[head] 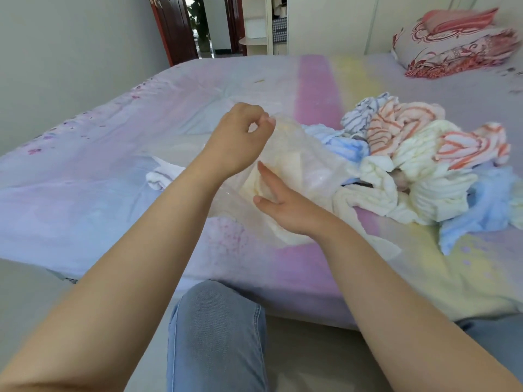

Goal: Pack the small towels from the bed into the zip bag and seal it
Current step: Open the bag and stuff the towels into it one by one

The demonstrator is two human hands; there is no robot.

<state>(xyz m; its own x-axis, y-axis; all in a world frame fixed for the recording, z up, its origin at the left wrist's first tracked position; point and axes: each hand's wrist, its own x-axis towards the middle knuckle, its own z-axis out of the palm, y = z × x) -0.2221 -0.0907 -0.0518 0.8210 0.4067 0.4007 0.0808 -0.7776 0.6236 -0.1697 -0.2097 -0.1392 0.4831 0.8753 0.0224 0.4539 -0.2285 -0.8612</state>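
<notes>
A clear zip bag (pixel 308 168) lies on the bed with a pale yellow towel (pixel 254 188) showing through it. My left hand (pixel 240 137) pinches the bag's upper edge and holds it up. My right hand (pixel 283 205) rests flat on the bag, fingers straight, pressing on the towel through or at the plastic. To the right lies a heap of small towels (pixel 424 171): cream, light blue, orange-striped and grey-striped. One white towel with a grey stripe (pixel 161 176) lies apart, left of my left forearm.
The bed (pixel 113 165) has a pastel sheet with pink and yellow bands. A patterned pillow and folded blanket (pixel 452 46) sit at the far right corner. My knee in jeans (pixel 218 321) is against the bed's near edge. An open doorway (pixel 203 24) is behind the bed.
</notes>
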